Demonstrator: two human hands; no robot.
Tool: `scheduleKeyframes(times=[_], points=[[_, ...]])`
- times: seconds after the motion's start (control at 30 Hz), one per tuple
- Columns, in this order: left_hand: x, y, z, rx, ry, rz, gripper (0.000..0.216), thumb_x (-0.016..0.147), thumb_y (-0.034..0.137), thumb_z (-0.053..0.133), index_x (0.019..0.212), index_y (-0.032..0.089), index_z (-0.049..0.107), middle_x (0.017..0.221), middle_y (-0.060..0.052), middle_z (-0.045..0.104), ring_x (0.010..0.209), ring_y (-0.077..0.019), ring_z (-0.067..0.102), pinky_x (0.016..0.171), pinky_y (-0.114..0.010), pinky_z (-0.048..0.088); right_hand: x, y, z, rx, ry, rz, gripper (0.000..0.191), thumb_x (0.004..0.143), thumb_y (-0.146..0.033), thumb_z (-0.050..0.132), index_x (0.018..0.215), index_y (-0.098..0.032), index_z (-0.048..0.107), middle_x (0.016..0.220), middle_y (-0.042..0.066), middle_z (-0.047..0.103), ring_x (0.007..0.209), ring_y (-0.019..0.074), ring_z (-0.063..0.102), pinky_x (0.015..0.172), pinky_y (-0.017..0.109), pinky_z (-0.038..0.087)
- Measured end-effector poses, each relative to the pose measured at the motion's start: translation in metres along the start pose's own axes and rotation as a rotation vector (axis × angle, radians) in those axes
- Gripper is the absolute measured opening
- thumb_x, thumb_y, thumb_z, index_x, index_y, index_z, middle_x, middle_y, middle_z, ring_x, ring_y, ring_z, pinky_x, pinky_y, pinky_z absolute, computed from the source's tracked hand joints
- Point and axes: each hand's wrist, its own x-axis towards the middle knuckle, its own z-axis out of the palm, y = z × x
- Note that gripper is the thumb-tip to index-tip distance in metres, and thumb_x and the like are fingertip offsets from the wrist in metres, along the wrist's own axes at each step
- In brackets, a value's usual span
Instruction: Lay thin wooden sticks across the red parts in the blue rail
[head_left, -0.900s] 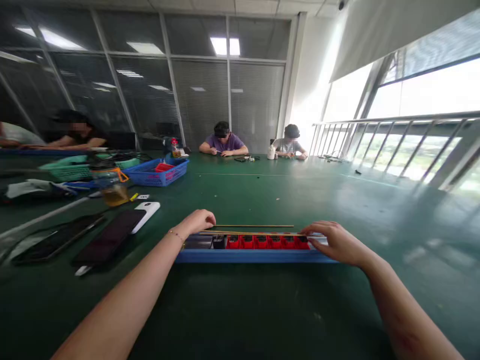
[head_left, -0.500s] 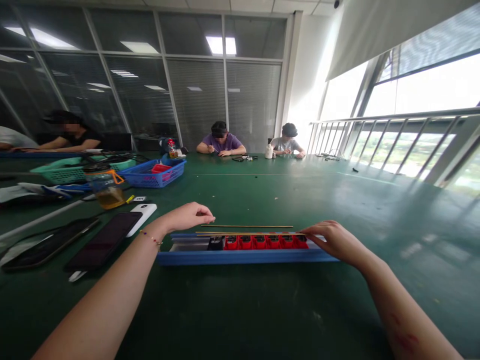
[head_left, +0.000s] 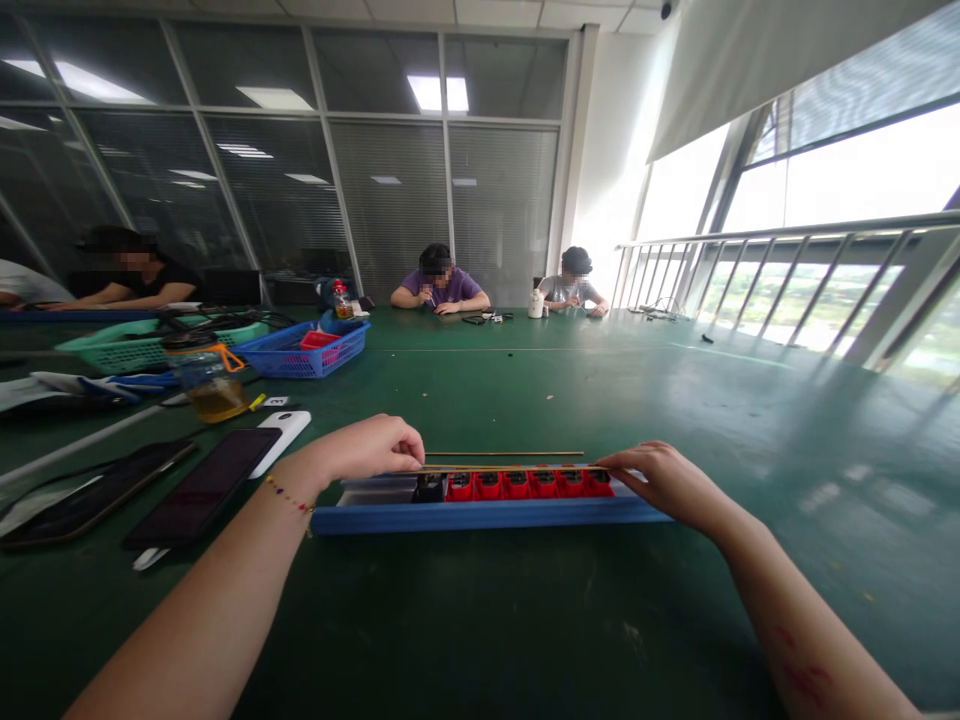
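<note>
A long blue tray [head_left: 480, 516] lies across the green table in front of me. Inside it sits a row of red blocks [head_left: 529, 485] with a black block [head_left: 430, 489] at their left end. A thin wooden rod [head_left: 517, 467] lies along the tray's top. My left hand [head_left: 371, 448] pinches the rod's left end with curled fingers. My right hand [head_left: 664, 479] rests on the tray's right end, fingertips at the rod's other end. A second thin rod [head_left: 504, 454] lies on the table just behind the tray.
Two dark phones [head_left: 202, 485] and a white device [head_left: 281, 427] lie at my left. Further left stand a jar of amber liquid [head_left: 204, 378], a blue basket [head_left: 309, 349] and a green basket [head_left: 142, 345]. Three people sit at the far side of the table.
My left hand lifted off the tray's left end, then came back down and closed on the rod's left end. The tray shifted slightly left. My right hand stayed put.
</note>
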Motion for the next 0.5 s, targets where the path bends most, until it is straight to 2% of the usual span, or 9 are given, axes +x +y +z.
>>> scheduleKeyframes(times=[0.27,0.4,0.5], points=[[-0.003,0.007,-0.001,0.064,0.050,0.024,0.019,0.074,0.034,0.048,0.076,0.023,0.063,0.072,0.003,0.064,0.063,-0.0114,0.056,0.052,-0.019,0.036,-0.001,0.001,-0.001,-0.008,0.000,0.003,0.028,0.087,-0.024,0.041,0.105,-0.029,0.062,0.092,-0.002,0.069,0.078,0.0187,0.063,0.071,0.031,0.046],[-0.009,0.014,-0.006,0.102,0.138,0.027,0.018,0.075,0.033,0.047,0.077,0.023,0.061,0.072,0.002,0.063,0.063,-0.0118,0.056,0.053,-0.019,0.036,0.001,-0.001,-0.001,0.020,0.001,-0.010,0.029,0.086,-0.022,0.041,0.105,-0.028,0.061,0.095,-0.002,0.069,0.082,0.0183,0.063,0.074,0.031,0.046],[-0.016,0.015,-0.015,0.184,0.259,0.016,0.019,0.076,0.034,0.046,0.077,0.023,0.061,0.073,0.002,0.063,0.065,-0.0129,0.055,0.054,-0.021,0.034,0.002,-0.002,-0.001,0.043,0.009,-0.016,0.028,0.085,-0.020,0.042,0.103,-0.026,0.062,0.096,-0.001,0.068,0.083,0.0176,0.063,0.076,0.030,0.046]])
